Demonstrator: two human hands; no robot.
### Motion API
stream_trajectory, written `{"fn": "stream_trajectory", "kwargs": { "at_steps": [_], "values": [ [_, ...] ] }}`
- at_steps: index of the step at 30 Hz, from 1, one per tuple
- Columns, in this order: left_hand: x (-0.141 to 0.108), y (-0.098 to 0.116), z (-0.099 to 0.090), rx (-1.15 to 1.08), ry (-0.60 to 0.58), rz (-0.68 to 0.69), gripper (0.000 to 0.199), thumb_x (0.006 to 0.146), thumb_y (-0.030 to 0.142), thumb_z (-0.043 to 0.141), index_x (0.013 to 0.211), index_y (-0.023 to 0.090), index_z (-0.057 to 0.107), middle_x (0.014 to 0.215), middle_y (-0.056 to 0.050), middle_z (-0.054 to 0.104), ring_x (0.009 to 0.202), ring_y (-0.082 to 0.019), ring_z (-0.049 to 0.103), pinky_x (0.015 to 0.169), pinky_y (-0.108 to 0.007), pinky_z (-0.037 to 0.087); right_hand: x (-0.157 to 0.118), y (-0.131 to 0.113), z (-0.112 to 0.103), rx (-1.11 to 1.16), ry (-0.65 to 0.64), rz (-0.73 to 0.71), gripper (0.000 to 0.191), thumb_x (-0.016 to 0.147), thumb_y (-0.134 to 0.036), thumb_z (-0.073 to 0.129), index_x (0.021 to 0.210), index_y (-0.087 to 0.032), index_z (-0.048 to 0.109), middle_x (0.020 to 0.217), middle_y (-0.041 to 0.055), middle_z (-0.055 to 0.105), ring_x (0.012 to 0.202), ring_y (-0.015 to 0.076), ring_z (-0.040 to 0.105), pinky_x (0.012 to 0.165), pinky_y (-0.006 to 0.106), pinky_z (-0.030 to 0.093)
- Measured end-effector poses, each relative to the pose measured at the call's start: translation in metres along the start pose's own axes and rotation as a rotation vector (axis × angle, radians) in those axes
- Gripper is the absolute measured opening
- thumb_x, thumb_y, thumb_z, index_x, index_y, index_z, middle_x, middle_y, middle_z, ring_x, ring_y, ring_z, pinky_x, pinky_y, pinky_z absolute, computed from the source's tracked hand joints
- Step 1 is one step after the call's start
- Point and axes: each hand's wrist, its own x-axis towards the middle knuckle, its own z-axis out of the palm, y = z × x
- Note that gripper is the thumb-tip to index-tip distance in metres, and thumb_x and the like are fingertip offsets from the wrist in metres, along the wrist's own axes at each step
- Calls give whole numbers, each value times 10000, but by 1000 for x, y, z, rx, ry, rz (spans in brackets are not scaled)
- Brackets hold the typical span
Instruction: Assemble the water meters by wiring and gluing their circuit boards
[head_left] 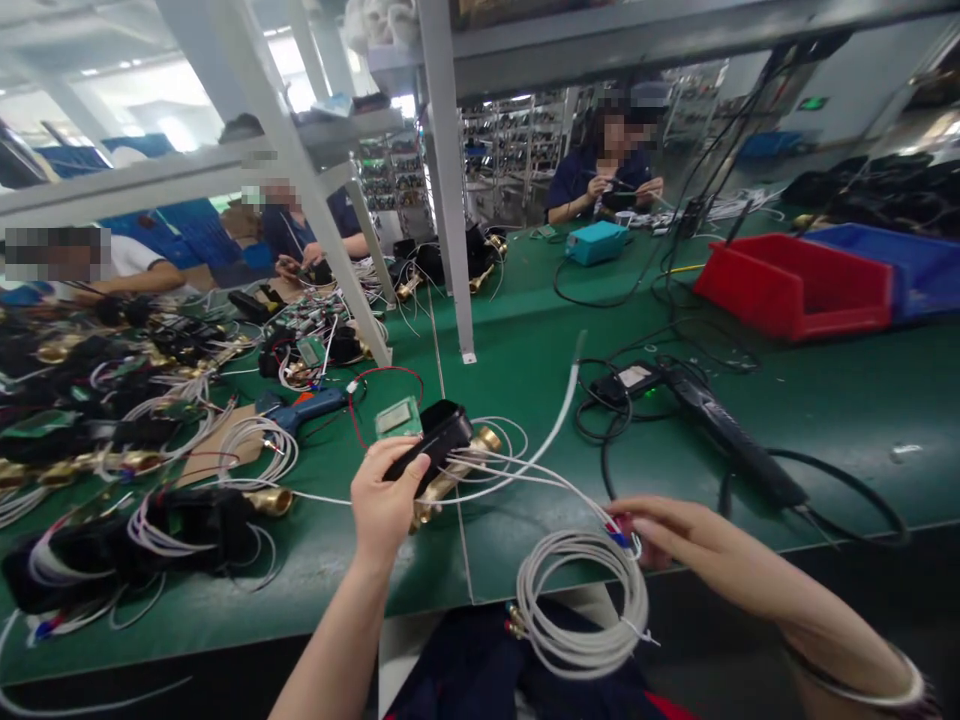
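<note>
My left hand (pixel 386 495) is closed around a black plastic housing (pixel 444 428), tilted above the green bench. A brass pipe fitting (pixel 491 440) sits along its underside. Just beyond my fingers is a small green circuit board with a display (pixel 397 417), joined to a thin red wire. White cables (pixel 555 478) run from the housing to my right hand (pixel 686 530), whose fingers pinch them by red and blue tags (pixel 619 530). Below that hand hangs a tied coil of whitish cable (pixel 529 580) at the bench's front edge, with small brass ends on its left.
A black handheld electric tool (pixel 731 435) with a cord lies to the right. Red (pixel 802 290) and blue (pixel 892 260) bins stand behind it. On the left are a blue glue gun (pixel 307 408) and several wired brass assemblies (pixel 172 535). Shelf posts (pixel 448 200) rise ahead; co-workers sit beyond.
</note>
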Motion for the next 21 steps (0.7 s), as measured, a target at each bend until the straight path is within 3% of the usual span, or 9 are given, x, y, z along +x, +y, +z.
{"fn": "stream_trajectory", "kwargs": {
  "at_steps": [3,4,5,6,8,10,12,16,21],
  "values": [
    [-7,-16,9,19,-108,49,134,739,332,676,726,199,688,796,-34,664,777,-171,608,756,-298,483,-8,-7,-1,-213,575,-88,316,821,-458,502,917,-202,661,896,80,696,845,234,649,793,378,507],
    [-9,-20,12,32,-133,71,137,743,339,674,726,205,690,792,-33,664,776,-173,606,760,-305,480,-7,-14,4,-248,725,-143,281,836,-425,489,905,-212,657,907,74,696,854,229,648,808,377,503],
    [-11,-23,13,45,-152,91,143,751,348,670,729,209,692,792,-35,664,779,-176,605,766,-314,476,-3,-22,12,-272,789,-211,247,853,-386,478,904,-218,653,911,65,695,850,217,648,808,363,504],
    [-12,-25,15,56,-163,111,150,758,357,666,731,212,692,795,-36,665,782,-179,604,780,-326,472,3,-31,23,-290,764,-288,218,867,-343,476,911,-220,650,912,56,695,845,202,649,803,343,509],
    [-14,-26,15,78,-175,144,158,772,365,656,735,216,690,802,-36,667,787,-182,606,830,-356,456,22,-43,49,-331,526,-429,194,881,-260,470,939,-204,647,933,56,694,869,185,645,801,313,517],
    [-15,-25,14,104,-197,163,151,779,362,653,738,221,687,806,-29,671,788,-184,613,893,-390,429,46,-47,77,-390,299,-482,181,872,-195,496,985,-180,637,991,74,684,933,198,629,848,334,508],
    [-15,-23,12,129,-226,160,142,782,358,647,746,226,686,808,-24,672,795,-187,617,941,-419,401,67,-40,102,-452,173,-477,212,836,-152,560,1038,-163,623,1029,90,671,965,228,615,874,378,499],
    [-12,-25,11,124,-240,64,161,761,377,638,745,224,686,818,-33,669,824,-200,608,967,-438,390,84,-20,129,-470,151,-450,138,833,-118,560,943,-150,638,960,104,656,902,239,618,828,398,511],
    [0,-35,14,106,-218,-34,211,749,394,614,777,195,680,839,-55,656,820,-193,599,808,-346,490,74,-16,130,-218,268,-462,134,876,-171,514,883,-186,647,913,63,629,872,177,611,799,312,518]
  ]
}}
